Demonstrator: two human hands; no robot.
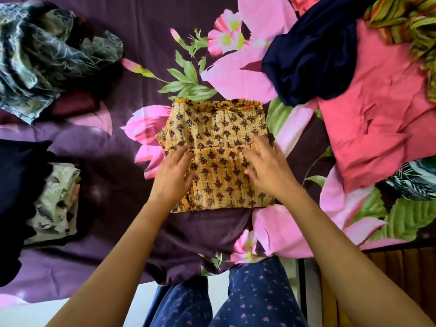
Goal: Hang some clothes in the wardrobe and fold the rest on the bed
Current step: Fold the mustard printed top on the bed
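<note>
A: What is nearest the camera?

B: The person's legs in navy trousers (pixel 257 300) dotted with small pink hearts, at the foot of the bed (pixel 111 147). Two bare forearms reach forward over its purple sheet with big pink flowers.

A: And the hands?

B: The left hand (pixel 173 177) lies flat on the near left part of a folded mustard garment (pixel 221 138) with a small dark flower print. The right hand (pixel 267 167) is on its right edge. The fingers (pixel 182 153) of both are straight and spread, released, grasping nothing. The right hand is a little blurred, so it may be pressing or only brushing the cloth.

A: Where is that garment?

B: In the middle of the bed, just ahead of the person, folded into a rough square.

A: To the sides?

B: At the left, a small pale printed bundle (pixel 59 199) lies against a dark garment (pixel 16 185) at the frame's edge. At the right, a coral garment (pixel 377 114) is spread loose, with a black-and-white leaf print (pixel 412 182) showing at its near edge.

A: Farther back?

B: A navy garment (pixel 311 62) is heaped partly over the coral one, and a green and orange striped cloth (pixel 405 22) lies in the far right corner. Far left, a crumpled grey-green patterned garment (pixel 47 55) sits on something maroon (pixel 75 102).
</note>
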